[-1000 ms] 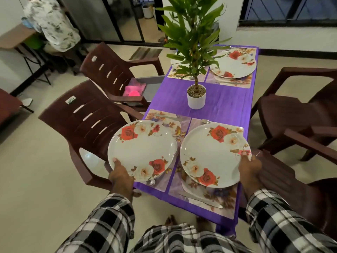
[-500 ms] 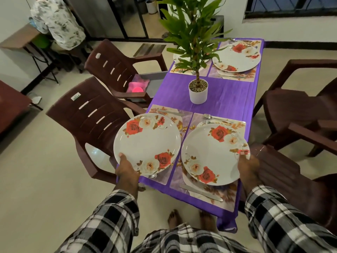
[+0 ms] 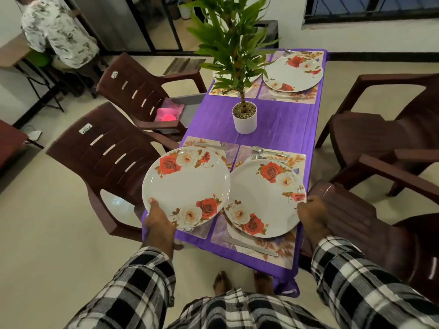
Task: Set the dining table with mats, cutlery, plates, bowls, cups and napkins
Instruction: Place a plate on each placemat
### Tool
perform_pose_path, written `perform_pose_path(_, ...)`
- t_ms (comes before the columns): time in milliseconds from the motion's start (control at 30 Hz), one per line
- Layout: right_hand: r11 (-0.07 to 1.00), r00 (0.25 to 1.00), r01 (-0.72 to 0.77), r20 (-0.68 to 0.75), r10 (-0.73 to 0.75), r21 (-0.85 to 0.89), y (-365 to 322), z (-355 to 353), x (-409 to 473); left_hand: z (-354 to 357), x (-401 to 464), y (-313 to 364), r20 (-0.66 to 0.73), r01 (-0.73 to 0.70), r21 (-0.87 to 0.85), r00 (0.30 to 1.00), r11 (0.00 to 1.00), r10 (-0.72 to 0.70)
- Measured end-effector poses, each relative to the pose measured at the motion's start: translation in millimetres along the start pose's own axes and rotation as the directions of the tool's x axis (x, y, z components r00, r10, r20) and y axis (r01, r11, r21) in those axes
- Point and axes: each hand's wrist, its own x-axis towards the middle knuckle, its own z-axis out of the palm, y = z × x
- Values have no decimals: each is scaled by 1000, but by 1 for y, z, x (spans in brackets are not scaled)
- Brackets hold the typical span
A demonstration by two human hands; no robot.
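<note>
Each hand, left hand (image 3: 158, 219) and right hand (image 3: 313, 213), grips a rose-patterned plate (image 3: 186, 186) by its near rim, above the near placemats (image 3: 273, 251). Lower each level and centred (clear of the knife (image 3: 251, 247)).

No legible text; chair labels (image 3: 85, 128) blurred.

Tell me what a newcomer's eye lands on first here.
Two rose-patterned plates, one held in the left hand over the near-left mat, one in the right hand over the near-right mat. Behind them, a tall potted plant stands mid-table on the purple tablecloth.
</note>
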Motion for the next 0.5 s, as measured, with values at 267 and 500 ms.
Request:
perform_pose_path(267, 999, 999, 8, -42, -10, -51, 0, -1, -4, 10, -11, 1, -10, 11, 5, 1000, 1000, -11)
perform_pose_path(500, 999, 1000, 15, -17, -15, -29, -5, -5, 2, 16, -25, 10, 12, 15, 3, 1000, 1000, -15)
